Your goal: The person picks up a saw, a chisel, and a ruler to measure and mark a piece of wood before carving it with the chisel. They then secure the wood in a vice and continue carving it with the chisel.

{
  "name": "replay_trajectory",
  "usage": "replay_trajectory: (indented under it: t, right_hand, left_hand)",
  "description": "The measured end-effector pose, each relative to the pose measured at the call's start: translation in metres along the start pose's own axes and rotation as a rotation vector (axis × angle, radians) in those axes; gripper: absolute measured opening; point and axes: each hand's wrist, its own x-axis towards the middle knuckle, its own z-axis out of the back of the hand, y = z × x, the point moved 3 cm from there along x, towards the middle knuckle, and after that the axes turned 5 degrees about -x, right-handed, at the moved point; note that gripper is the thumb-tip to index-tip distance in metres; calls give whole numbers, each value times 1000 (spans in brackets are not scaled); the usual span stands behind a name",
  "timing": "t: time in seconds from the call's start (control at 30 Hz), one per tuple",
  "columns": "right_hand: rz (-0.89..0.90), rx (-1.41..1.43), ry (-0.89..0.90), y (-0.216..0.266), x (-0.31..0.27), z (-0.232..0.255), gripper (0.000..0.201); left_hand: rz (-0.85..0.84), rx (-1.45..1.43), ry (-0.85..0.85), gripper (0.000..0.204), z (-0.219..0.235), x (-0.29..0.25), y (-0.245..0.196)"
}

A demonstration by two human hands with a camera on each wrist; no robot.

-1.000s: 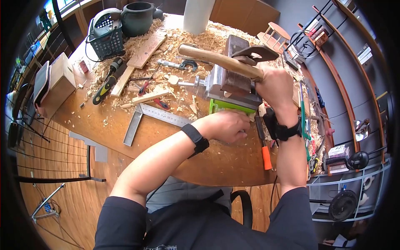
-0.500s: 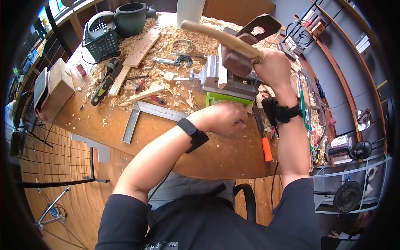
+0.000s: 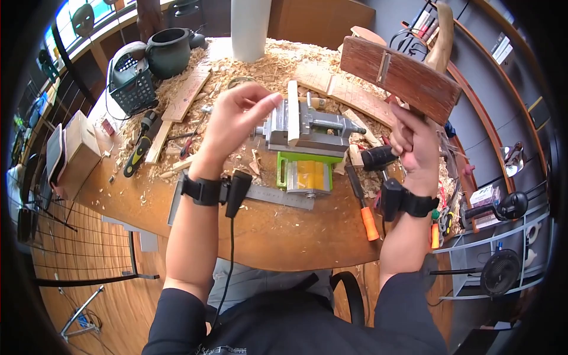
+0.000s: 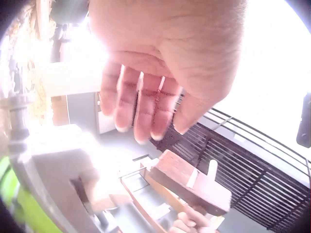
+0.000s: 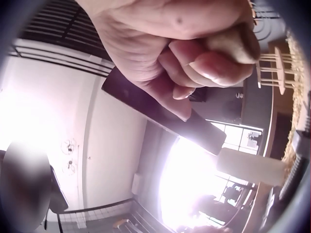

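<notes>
My right hand (image 3: 417, 145) grips a wooden hand plane (image 3: 408, 80) by its handle, raised over the right side of the bench. The plane's dark sole faces me, with its narrow mouth slot showing; in the right wrist view the curled fingers hide part of the plane body (image 5: 146, 104). Left of the vise (image 3: 322, 130), my left hand (image 3: 236, 118) is lifted, holding nothing. Its fingers (image 4: 141, 111) are loosely bent in the left wrist view. A pale wood strip (image 3: 293, 112) stands on edge, clamped in the vise.
Shavings surround a steel square (image 3: 278, 195), planks (image 3: 349, 94) and a yellow-black tool (image 3: 141, 145). Right of the vise's green base (image 3: 284, 171) lie an orange-handled chisel (image 3: 369, 223) and a black cylindrical tool (image 3: 377, 157). A basket (image 3: 131, 89) and dark pot (image 3: 168, 53) stand at the back left.
My right hand has lifted the plane from over the vise up to the right, turning its sole towards me. My left hand has risen from before the vise to its left, baring the clamped strip.
</notes>
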Motion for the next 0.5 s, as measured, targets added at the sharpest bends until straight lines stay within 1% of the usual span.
replay_trajectory:
  t: [0.03,0.07,0.13,0.17,0.2,0.27,0.3,0.33,0.37,0.4,0.5]
  right_hand:
    - [-11,43,8,-3,-5,-2,26]
    - [-87,189,106,-12,-5,2,30]
    - [-149,353,185,-31,-8,9,32]
    - [-178,390,192,-36,-10,10,39]
    - [-177,428,213,-37,-15,8,33]
    - [-164,518,346,-47,-17,12,29]
    - [-173,555,354,-51,-18,13,29]
    - [-197,554,300,-53,-20,16,30]
    - [-201,555,294,-56,-21,18,29]
    - [-204,559,289,-59,-20,21,29]
    - [-221,580,302,-66,-17,28,30]
  left_hand:
    - [68,97,10,38,3,7,6]
    - [62,97,15,38,2,11,11]
    - [-39,347,15,61,-4,19,23]
    - [77,242,113,80,-7,25,31]
    - [93,235,116,82,-13,28,35]
    - [140,93,149,81,-25,33,48]
    - [133,85,155,81,-29,35,47]
    - [231,-49,186,77,-32,35,47]
    - [330,-182,221,73,-36,35,47]
    - [315,-205,178,63,-37,36,43]
    - [281,-200,97,51,-38,40,49]
